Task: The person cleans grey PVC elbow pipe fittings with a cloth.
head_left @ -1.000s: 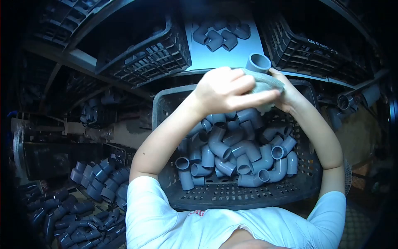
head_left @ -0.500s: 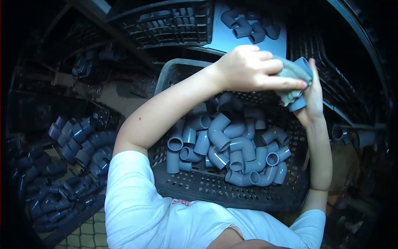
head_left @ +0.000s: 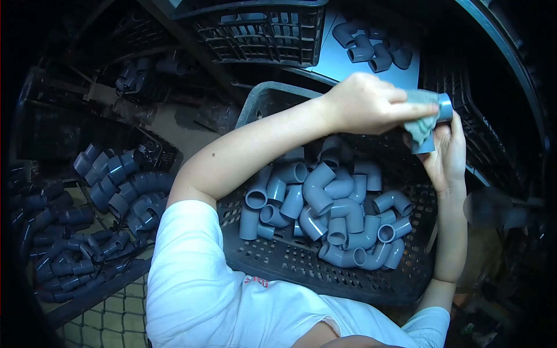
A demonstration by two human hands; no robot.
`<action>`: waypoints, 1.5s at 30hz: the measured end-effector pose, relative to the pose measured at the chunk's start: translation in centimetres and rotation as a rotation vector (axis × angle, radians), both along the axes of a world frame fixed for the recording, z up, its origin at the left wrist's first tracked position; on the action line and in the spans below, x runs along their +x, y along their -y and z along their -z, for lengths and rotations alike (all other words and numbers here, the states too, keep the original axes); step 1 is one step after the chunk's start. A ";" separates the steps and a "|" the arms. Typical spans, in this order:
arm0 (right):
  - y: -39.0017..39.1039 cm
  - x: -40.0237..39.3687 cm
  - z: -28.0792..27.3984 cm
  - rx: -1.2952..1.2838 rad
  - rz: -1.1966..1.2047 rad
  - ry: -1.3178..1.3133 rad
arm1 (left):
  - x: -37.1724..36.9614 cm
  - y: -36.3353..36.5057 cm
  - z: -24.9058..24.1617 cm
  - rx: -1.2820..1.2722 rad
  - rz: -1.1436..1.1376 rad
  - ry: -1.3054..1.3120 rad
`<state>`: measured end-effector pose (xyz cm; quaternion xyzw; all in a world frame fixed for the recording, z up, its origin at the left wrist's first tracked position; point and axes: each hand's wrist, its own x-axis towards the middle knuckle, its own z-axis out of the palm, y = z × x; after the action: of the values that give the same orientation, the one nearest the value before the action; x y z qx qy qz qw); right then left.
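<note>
Listener: Where are your hands?

Me: Both are raised in front of me, near the far right corner of a large black perforated plastic crate (head_left: 258, 104). My left hand (head_left: 368, 107) is closed on a crumpled pale green cloth (head_left: 420, 127), its index finger stretched along it.

Listener: And the right?

Me: My right hand (head_left: 449, 153) grips a glossy blue-grey plastic elbow fitting (head_left: 445, 108) from the right, palm towards me. Some of its fingers are hidden behind the piece, so I cannot tell how firmly they hold. The cloth covers the bend; both ends of the elbow show.

Listener: What lies around?

Me: A loose pile of similar grey elbows (head_left: 331, 200) fills the middle of the crate below. Beyond it, more dark grey elbows (head_left: 361, 51) lie on a flat white surface (head_left: 342, 68).

Listener: What could go wrong?

Me: The elbow looks slick, so a hard push through the cloth might twist it from my right fingers. It could fall onto the pile, or outside the rim, since it's near the corner. The cloth's loose lower edge might also bunch under my grip and weaken it.
</note>
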<state>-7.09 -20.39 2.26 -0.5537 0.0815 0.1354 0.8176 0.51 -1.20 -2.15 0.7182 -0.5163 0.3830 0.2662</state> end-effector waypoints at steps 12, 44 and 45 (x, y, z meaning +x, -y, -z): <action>-0.8 -0.1 -0.7 0.086 0.232 0.069 | -2.4 1.1 -0.1 -0.113 0.039 -0.011; -0.9 0.4 0.4 0.001 0.441 -0.067 | -2.7 1.3 -0.1 -0.012 0.038 0.014; -0.6 0.5 1.1 0.007 0.442 -0.070 | -2.9 1.5 0.3 -0.012 0.036 0.015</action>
<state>-6.64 -19.74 1.16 -0.5144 0.2286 -0.0275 0.8261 -2.35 -2.66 -2.50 0.7044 -0.5288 0.3866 0.2732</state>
